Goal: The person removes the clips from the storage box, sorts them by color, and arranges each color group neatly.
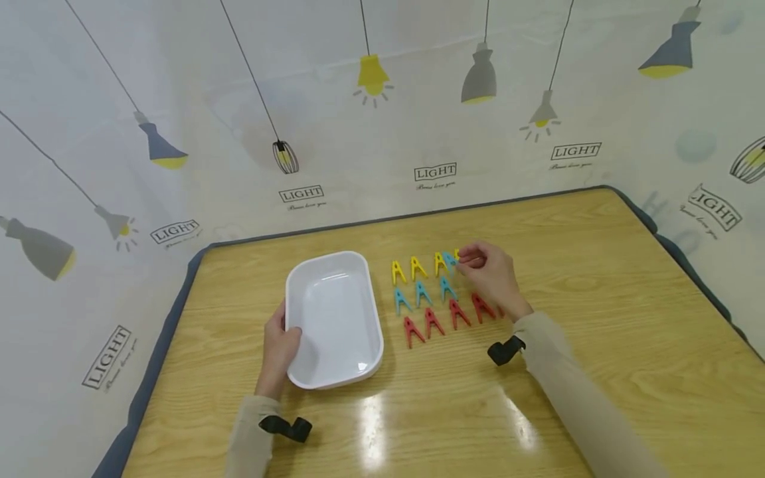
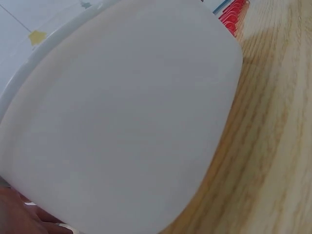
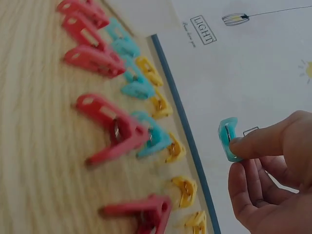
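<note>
A: What is the right hand doing?

B: Its grip pinches a blue clip between thumb and fingertip, lifted off the surface above the far right end of the clip rows. In the head view the clip shows just at the fingertips.

A: And the left hand?

B: It grips the near left rim of the white tray, thumb over the edge, fingers under or behind it, where I cannot see them. My guess is that it steadies the tray. The left wrist view shows little more than the tray's pale outer wall filling the frame.

A: Where does the tray sit?

B: Toward the left half of the surface, just left of the clips, with nothing lying in it.

A: How are the clips laid out?

B: In three rows by colour: yellow clips nearest the far edge, blue clips in the middle, red clips nearest the person. All lie flat with their legs pointing toward the near edge, which looks like deliberate sorting. The held clip hangs over the yellow row's right end, so the blue row seems short one at that end, though the hand covers that spot.

A: Any writing?

B: The backdrop is printed with hanging lamps and the boxed word "LIGHT" repeated along it; the small script line beneath each is too fine to read.
</note>
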Tool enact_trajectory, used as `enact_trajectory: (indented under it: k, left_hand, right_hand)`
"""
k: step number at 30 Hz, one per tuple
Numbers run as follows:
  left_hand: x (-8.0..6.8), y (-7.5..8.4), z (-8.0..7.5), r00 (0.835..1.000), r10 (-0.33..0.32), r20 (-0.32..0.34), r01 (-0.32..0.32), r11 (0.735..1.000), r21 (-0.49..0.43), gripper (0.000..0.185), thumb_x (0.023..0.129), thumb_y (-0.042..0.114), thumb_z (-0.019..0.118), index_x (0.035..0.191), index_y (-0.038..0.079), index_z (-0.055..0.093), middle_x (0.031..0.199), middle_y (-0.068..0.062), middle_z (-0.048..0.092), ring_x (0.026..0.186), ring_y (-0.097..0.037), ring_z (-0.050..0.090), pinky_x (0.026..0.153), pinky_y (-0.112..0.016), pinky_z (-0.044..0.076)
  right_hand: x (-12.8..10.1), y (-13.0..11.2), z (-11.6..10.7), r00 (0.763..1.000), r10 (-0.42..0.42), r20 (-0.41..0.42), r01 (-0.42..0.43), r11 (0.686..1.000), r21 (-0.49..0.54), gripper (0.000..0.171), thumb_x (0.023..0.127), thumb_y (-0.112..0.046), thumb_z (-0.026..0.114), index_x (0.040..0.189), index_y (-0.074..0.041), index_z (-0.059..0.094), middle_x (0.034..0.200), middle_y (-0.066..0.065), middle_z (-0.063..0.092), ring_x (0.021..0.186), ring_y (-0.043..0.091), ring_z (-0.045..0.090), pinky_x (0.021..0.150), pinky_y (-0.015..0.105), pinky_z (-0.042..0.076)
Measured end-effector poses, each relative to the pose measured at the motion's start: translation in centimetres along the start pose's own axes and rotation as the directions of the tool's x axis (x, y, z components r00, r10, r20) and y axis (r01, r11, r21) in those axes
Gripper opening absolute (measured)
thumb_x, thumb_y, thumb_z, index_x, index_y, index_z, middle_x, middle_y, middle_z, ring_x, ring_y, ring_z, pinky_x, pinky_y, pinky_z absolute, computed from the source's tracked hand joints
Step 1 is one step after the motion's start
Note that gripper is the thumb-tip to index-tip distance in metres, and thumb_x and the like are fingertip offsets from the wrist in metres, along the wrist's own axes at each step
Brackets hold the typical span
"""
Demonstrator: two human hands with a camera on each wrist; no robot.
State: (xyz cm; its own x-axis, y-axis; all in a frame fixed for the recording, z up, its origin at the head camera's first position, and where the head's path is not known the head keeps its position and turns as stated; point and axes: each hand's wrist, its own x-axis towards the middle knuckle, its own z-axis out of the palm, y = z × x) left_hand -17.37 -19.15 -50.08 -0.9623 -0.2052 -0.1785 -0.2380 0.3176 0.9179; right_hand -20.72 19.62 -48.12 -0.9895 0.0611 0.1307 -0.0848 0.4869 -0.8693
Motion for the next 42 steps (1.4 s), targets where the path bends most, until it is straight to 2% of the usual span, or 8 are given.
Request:
enact_trajectory:
  k: [8, 11, 15, 18, 24, 36, 39, 42]
  left_hand:
    - [-0.3, -0.2, -0.3, 0.999, 0.024, -0.028, -0.023, 1.000, 0.013, 0.079, 0.075, -0.011, 0.038, 0.153, -0.008, 0.033, 0.152, -0.033, 0.042, 0.136, -0.042, 0.046, 0.118, -0.052, 0.037]
    - [-0.5, -0.1, -0.4, 0.999, 0.019, -0.027, -0.018, 1.000, 0.009, 0.079, 0.075, -0.011, 0.038, 0.153, -0.008, 0.033, 0.152, -0.032, 0.043, 0.135, -0.041, 0.047, 0.118, -0.051, 0.038]
    - [-0.7, -0.1, -0.6, 1.000, 0.003, -0.025, -0.003, 1.000, 0.003, 0.079, 0.075, -0.011, 0.038, 0.154, -0.008, 0.033, 0.152, -0.032, 0.043, 0.136, -0.040, 0.046, 0.118, -0.050, 0.037]
    - [-0.6, -0.2, -0.7, 1.000, -0.003, -0.025, 0.003, 1.000, 0.008, 0.079, 0.074, -0.012, 0.039, 0.154, -0.008, 0.033, 0.153, -0.031, 0.042, 0.139, -0.041, 0.045, 0.119, -0.050, 0.036]
    - [-0.6, -0.3, -0.5, 1.000, -0.016, -0.015, 0.016, 1.000, -0.005, 0.079, 0.075, -0.011, 0.039, 0.154, -0.008, 0.032, 0.154, -0.031, 0.042, 0.139, -0.041, 0.044, 0.119, -0.050, 0.036]
    - [-0.6, -0.2, -0.3, 1.000, -0.003, -0.005, 0.003, 1.000, 0.026, 0.078, 0.076, -0.009, 0.039, 0.154, -0.008, 0.033, 0.152, -0.030, 0.044, 0.136, -0.039, 0.047, 0.117, -0.049, 0.039]
    - [-0.7, -0.3, -0.5, 1.000, 0.011, -0.005, -0.011, 1.000, 0.029, 0.076, 0.078, -0.008, 0.042, 0.153, -0.009, 0.033, 0.152, -0.032, 0.044, 0.137, -0.040, 0.046, 0.117, -0.050, 0.038]
    - [-0.9, 0.0, -1.1, 1.000, -0.007, 0.021, 0.007, 1.000, 0.011, 0.074, 0.086, -0.005, 0.048, 0.156, -0.006, 0.027, 0.155, -0.031, 0.039, 0.142, -0.041, 0.041, 0.119, -0.051, 0.037]
  right_hand:
    - [-1.0, 1.3, -1.1, 0.999, -0.033, -0.039, 0.030, 0.997, -0.078, 0.020, 0.089, -0.004, 0.071, 0.107, 0.005, 0.069, 0.099, 0.021, 0.072, 0.088, 0.033, 0.071, 0.069, 0.010, 0.050]
    - [-1.3, 1.5, -1.0, 0.999, -0.019, -0.044, 0.014, 0.995, -0.101, 0.019, 0.089, -0.004, 0.071, 0.106, 0.004, 0.069, 0.099, 0.020, 0.072, 0.087, 0.032, 0.072, 0.072, 0.020, 0.056]
    - [-1.6, 1.6, -0.5, 0.999, 0.002, -0.039, -0.007, 0.992, -0.124, 0.018, 0.090, -0.003, 0.069, 0.106, 0.004, 0.068, 0.100, 0.020, 0.071, 0.088, 0.032, 0.071, 0.080, 0.042, 0.061]
    - [-1.7, 1.6, 0.0, 0.999, 0.019, -0.046, -0.025, 0.989, -0.146, 0.018, 0.090, -0.002, 0.068, 0.107, 0.004, 0.067, 0.101, 0.021, 0.071, 0.090, 0.033, 0.071, 0.082, 0.048, 0.061]
    - [-2.1, 1.6, 0.3, 0.997, 0.058, -0.059, -0.068, 0.981, -0.183, 0.019, 0.089, -0.003, 0.066, 0.108, 0.003, 0.066, 0.103, 0.021, 0.071, 0.091, 0.032, 0.070, 0.082, 0.047, 0.061]
    - [-2.7, 2.3, 0.3, 0.994, 0.049, -0.099, -0.067, 0.979, -0.190, 0.018, 0.089, -0.004, 0.067, 0.106, 0.003, 0.067, 0.099, 0.020, 0.071, 0.088, 0.031, 0.069, 0.079, 0.046, 0.059]
    - [-2.8, 2.3, 0.3, 0.994, 0.051, -0.093, -0.067, 0.983, -0.172, 0.018, 0.090, -0.006, 0.068, 0.105, 0.003, 0.068, 0.098, 0.020, 0.071, 0.087, 0.031, 0.068, 0.079, 0.042, 0.059]
    - [-2.9, 2.4, 0.2, 0.994, 0.043, -0.102, -0.058, 0.987, -0.147, 0.016, 0.091, -0.007, 0.066, 0.103, 0.003, 0.069, 0.098, 0.019, 0.071, 0.087, 0.030, 0.068, 0.076, 0.032, 0.056]
